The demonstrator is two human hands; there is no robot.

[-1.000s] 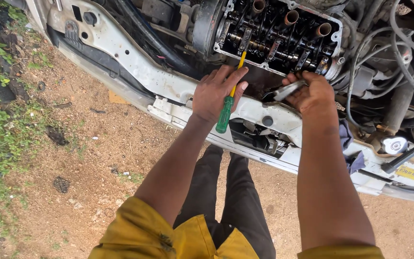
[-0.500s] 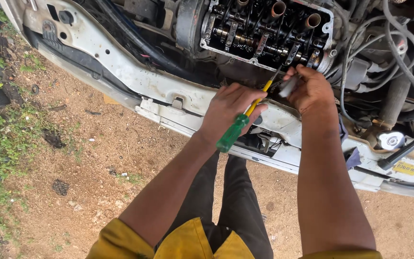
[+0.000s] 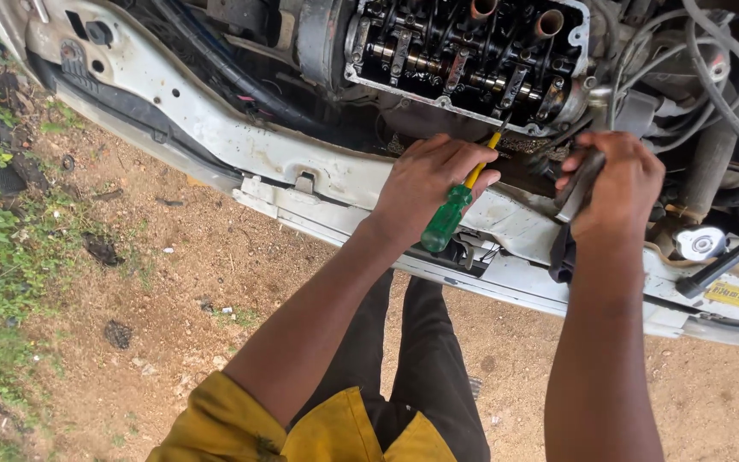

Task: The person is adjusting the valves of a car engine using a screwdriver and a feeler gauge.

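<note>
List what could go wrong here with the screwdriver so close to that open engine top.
1. The left hand holds the green-handled screwdriver with its tip beside the uncovered engine head; a slip could gouge the exposed parts.
2. The right hand grips a grey metal piece at the engine's edge; if dropped, it could fall behind the white front panel.
3. Hoses crowd the right hand and could snag it.

Dirt ground [image 3: 173, 282], scattered stones [image 3: 117, 332]
</note>
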